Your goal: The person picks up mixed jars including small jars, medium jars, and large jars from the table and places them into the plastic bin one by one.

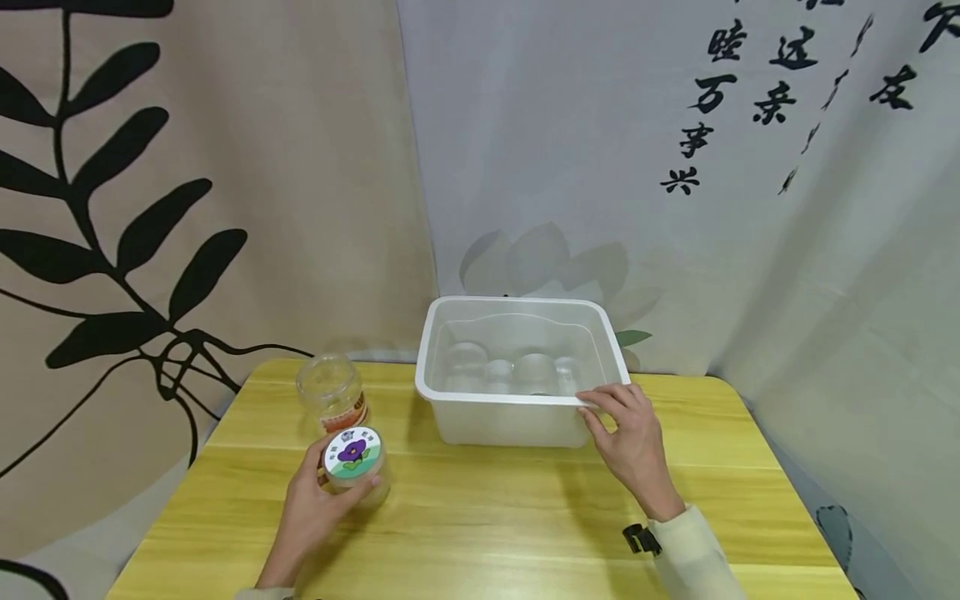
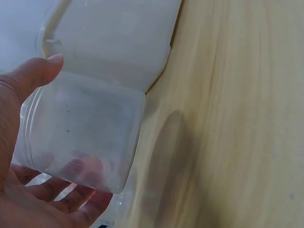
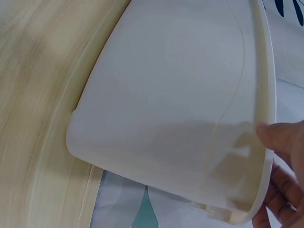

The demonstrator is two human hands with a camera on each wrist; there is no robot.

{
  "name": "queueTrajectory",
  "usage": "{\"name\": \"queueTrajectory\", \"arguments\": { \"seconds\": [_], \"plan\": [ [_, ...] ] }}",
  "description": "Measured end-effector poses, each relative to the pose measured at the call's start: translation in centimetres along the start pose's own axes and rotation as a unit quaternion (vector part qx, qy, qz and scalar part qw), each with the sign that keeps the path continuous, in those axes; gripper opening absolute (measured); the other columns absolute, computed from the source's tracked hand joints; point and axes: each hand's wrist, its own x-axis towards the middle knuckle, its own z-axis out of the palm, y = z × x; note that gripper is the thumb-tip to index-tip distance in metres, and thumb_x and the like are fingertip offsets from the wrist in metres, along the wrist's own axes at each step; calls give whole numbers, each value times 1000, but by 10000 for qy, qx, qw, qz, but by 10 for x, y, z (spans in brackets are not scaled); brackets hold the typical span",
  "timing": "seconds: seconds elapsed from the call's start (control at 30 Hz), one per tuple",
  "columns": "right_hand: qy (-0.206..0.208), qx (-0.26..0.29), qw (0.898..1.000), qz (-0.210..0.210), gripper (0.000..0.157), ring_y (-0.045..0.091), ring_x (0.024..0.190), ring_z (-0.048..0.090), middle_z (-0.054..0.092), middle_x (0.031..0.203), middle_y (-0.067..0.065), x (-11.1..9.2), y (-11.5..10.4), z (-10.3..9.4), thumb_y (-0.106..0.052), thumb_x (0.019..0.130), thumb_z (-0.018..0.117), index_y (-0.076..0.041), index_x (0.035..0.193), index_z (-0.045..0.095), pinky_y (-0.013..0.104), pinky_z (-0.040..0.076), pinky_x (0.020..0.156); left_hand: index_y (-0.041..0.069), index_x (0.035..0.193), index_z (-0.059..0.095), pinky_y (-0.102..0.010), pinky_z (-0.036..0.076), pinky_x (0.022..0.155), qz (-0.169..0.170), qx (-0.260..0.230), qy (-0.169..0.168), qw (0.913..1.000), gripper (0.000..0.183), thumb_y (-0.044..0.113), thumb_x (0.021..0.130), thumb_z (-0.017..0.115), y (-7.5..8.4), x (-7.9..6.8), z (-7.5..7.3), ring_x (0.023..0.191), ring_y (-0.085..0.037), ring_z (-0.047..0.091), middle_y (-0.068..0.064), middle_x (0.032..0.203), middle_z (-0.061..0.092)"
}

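Observation:
My left hand (image 1: 315, 504) grips a clear plastic jar (image 1: 372, 492), thumb on one side and fingers on the other. Its lid (image 1: 352, 452) carries a purple flower picture on white and green. In the left wrist view the see-through jar wall (image 2: 85, 128) shows between thumb and fingers. My right hand (image 1: 630, 433) pinches the front right rim of a white plastic bin (image 1: 510, 423), fingers over the edge and thumb outside. The same hand (image 3: 285, 166) holds the rim in the right wrist view. Several clear rounded items (image 1: 536, 373) lie inside the bin; their kind is hard to tell.
A second clear jar (image 1: 330, 383) with an orange label stands behind the held one, on the left of the yellow wooden table (image 1: 480, 525). Printed curtains (image 1: 300, 167) hang close behind the table. The bin sits near the back edge.

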Motion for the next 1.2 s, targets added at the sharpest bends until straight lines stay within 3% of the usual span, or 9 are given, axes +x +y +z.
{"name": "queueTrajectory", "arguments": {
  "seconds": [0.33, 0.57, 0.83, 1.1, 1.2],
  "plan": [
    [5, -34, 10000, -4, 31, 23, 87, 59, 74, 97, 3, 5, 1, 0, -2, 74, 90, -13, 102, 80, 37, 49, 68, 15, 156, 36, -44, 48, 104, 357, 232, 85, 9991, 101, 45, 77, 90, 13, 10, -2, 128, -25, 54, -10, 146, 55],
    [3, -34, 10000, 36, 31, 23, 88, 58, 74, 97, 3, 5, 1, -2, -2, 74, 90, -13, 102, 80, 35, 48, 67, 14, 154, 39, -51, 50, 103, 862, 169, 115, 9961, 95, 39, 79, 90, 31, 16, -2, 127, -27, 55, -11, 143, 57],
    [34, 10, 9999, 95, 32, 22, 87, 57, 73, 97, 2, 3, 1, -5, 0, 74, 90, -13, 102, 80, 32, 44, 67, 13, 154, 39, -50, 48, 104, 1081, 209, 59, 9939, 95, 40, 79, 90, 54, 23, -8, 124, -28, 57, -11, 142, 58],
    [-42, -3, 9999, 116, 32, 21, 87, 57, 73, 97, 2, 1, -1, -2, -1, 74, 90, -13, 102, 80, 32, 45, 67, 14, 154, 40, -30, 52, 93, 1293, 202, 190, 9912, 95, 37, 78, 91, 71, 30, -13, 116, -19, 56, -8, 137, 60],
    [-42, 14, 9999, 104, 31, 21, 87, 57, 74, 97, 3, 1, -1, -1, -2, 74, 90, -13, 101, 81, 32, 45, 67, 14, 154, 39, -30, 52, 92, 1274, 116, 171, 9916, 95, 36, 78, 91, 79, 31, -15, 115, -19, 56, -8, 136, 59]
  ]
}}
